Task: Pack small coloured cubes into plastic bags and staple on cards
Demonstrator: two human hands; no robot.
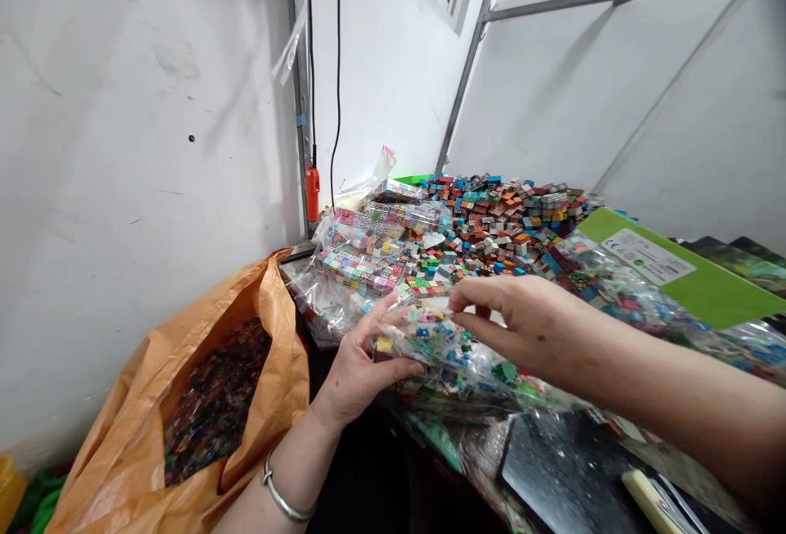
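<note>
A clear plastic bag (451,354) of small multicoloured pieces lies between my hands. My left hand (356,374) grips its left end, thumb on the near side and fingers behind. My right hand (512,313) reaches in from the right, with thumb and forefinger pinched at the bag's upper edge. The exact grip at those fingertips is hard to make out. Just beyond my hands lie clear packs of patterned blocks (362,264). Behind them rises a heap of loose coloured blocks (491,219).
An orange woven sack (288,354) with dark small pieces inside stands at the left. On the right are a green box (688,268) and another filled bag (639,305). A black tray (553,468) and a cream-handled tool (651,501) lie nearby. An orange switch (313,194) hangs by the wall.
</note>
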